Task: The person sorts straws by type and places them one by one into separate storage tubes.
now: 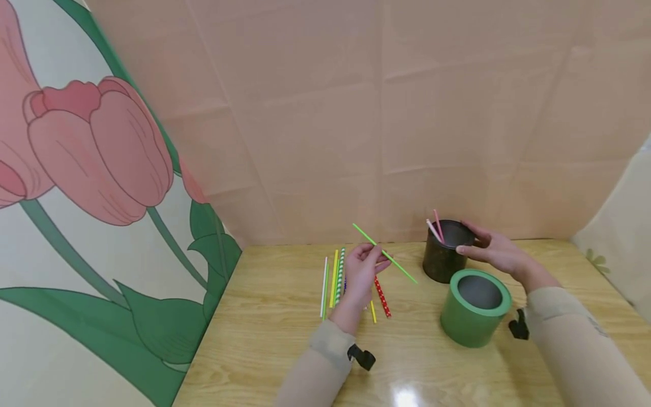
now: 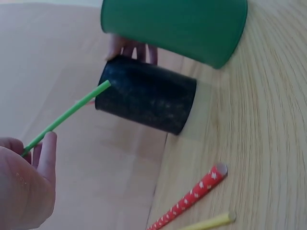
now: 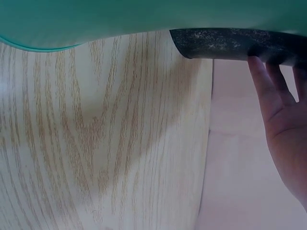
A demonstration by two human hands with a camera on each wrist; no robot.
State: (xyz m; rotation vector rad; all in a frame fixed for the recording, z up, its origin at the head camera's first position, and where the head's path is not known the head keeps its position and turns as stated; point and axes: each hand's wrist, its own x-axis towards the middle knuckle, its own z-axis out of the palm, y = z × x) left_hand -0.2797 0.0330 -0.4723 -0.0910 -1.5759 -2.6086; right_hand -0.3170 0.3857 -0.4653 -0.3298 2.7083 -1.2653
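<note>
Left hand [image 1: 362, 275] and green straw [image 1: 402, 268]: thumb and fingertips are closed to the thickness of the straw and pinch it a little above its middle; the straw slants down toward the left side of the black cup [image 1: 441, 262], and whether the two touch cannot be told. Right hand [image 1: 492, 252]: thumb and fingers are spread apart and grip the right side of the black cup, the thumb at its near rim, the fingers on the wall farther back. The black cup stands upright, with a pink straw [image 1: 437, 219] and a pale straw [image 1: 432, 228] leaning inside it at the left. In front of the black cup and slightly to its right stands a green cup [image 1: 467, 325], upright, thick-rimmed and dark within; contact between the cups cannot be judged. Left of the black cup, loose straws lie on the wooden table [image 1: 254, 333]: a white straw [image 1: 324, 282], a yellow straw [image 1: 334, 277], a striped straw [image 1: 340, 271] in green and white and, nearest the black cup, a red straw [image 1: 383, 298] with white stars. The left hand partly hides others of this group. Behind the black cup rises a creased tan cloth [image 1: 407, 113]; far to its left is a tulip panel [image 1: 96, 152]
</note>
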